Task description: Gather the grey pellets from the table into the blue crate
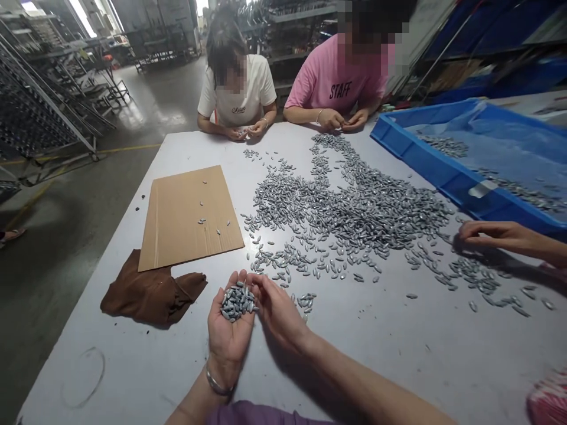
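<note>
Fingers (260, 282) of right hand (280, 311) touch left hand's (230, 341) metal ovals (237, 301), axes mixed.

Brightness: even, fairly bright indoor light.
Source: overhead, plus daylight from the far upper left.
Glare: pale sheen on the floor (150, 112).
Shadows: soft and short on the table (398, 354), beside the right hand (277, 307).
Distortion: wide-angle bending at the edges.
Focus: sharp centre, with two pixelated patches at the top.
</note>
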The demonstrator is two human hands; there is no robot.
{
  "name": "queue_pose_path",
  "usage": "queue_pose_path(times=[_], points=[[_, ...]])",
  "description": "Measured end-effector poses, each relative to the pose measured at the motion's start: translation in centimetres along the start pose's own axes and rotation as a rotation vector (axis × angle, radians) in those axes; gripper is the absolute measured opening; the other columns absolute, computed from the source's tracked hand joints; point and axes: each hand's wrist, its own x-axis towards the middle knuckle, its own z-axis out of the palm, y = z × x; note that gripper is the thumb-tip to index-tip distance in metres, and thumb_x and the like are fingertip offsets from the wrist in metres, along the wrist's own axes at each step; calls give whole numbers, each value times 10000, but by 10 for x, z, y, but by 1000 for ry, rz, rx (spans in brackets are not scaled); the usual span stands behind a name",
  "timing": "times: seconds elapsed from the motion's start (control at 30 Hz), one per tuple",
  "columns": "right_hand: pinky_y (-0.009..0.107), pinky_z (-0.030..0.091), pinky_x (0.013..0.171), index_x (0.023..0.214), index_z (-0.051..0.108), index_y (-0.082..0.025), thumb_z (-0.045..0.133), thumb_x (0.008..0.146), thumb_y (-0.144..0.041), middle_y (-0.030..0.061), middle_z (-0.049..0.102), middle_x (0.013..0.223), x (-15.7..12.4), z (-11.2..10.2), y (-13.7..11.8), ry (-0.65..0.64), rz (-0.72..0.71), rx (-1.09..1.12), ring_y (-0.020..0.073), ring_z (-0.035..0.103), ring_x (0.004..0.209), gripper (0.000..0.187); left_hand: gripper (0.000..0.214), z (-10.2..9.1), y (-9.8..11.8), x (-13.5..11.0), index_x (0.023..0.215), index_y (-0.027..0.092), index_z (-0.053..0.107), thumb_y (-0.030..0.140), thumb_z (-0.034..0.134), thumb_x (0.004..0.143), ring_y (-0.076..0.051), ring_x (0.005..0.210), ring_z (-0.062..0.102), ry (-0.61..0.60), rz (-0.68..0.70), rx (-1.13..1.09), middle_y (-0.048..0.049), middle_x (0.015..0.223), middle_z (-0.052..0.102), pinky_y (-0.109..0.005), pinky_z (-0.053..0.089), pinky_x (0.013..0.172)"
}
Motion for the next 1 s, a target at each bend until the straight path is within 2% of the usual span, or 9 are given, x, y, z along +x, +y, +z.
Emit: queue_pose_path(times=[0.13, 0.27, 0.43, 0.6, 0.8, 1.0], points=[[300, 491, 1098, 1081, 747, -195, 683, 883, -407, 53, 739, 1211, -16, 11, 19, 73, 93, 299, 180, 633, 1231, 297, 385, 4, -8, -9, 1189, 159, 739, 325, 452, 993, -242, 1325, 575, -22, 81, 106, -121, 1349, 682, -406, 430, 1150], [321, 468, 1131, 1071, 750, -168, 628, 900, -312, 59, 737, 1222, -13, 21, 21, 97, 125, 402, 187, 636, 1233, 255, 391, 1, -10, -9, 1194, 179, 742, 379, 486, 975, -244, 1323, 572, -29, 152, 190, -113, 1350, 681, -404, 406, 1164], [331, 463, 1134, 1062, 761, -180, 660, 858, -277, 59, 730, 1243, -6, 19, 29, 59, 143, 452, 194, 639, 1231, 248, 391, 0, -7, -6, 1204, 204, 738, 377, 468, 979, -243, 1375, 524, 21, 205, 221, -97, 1397, 652, -414, 385, 1178], [337, 443, 1145, 1093, 757, -177, 647, 870, -319, 75, 701, 1301, 2, 10, 37, -1, 145, 448, 197, 614, 1268, 286, 412, 2, -7, -6, 1253, 210, 712, 418, 490, 975, -236, 1430, 458, -30, 247, 270, -96, 1440, 619, -381, 377, 1187], [329, 425, 1156, 1094, 756, -162, 611, 892, -306, 71, 717, 1274, 7, 9, 38, -65, 139, 481, 186, 624, 1253, 287, 434, 5, -5, -5, 1238, 173, 714, 414, 445, 997, -248, 1414, 479, 21, 278, 256, -117, 1442, 614, -390, 386, 1181], [360, 409, 1177, 1097, 756, -163, 589, 907, -321, 59, 719, 1276, 6, 12, 37, -94, 163, 487, 193, 620, 1266, 299, 463, 3, -8, -8, 1225, 183, 722, 486, 479, 975, -265, 1411, 481, -27, 352, 341, -124, 1402, 643, -412, 371, 1190]])
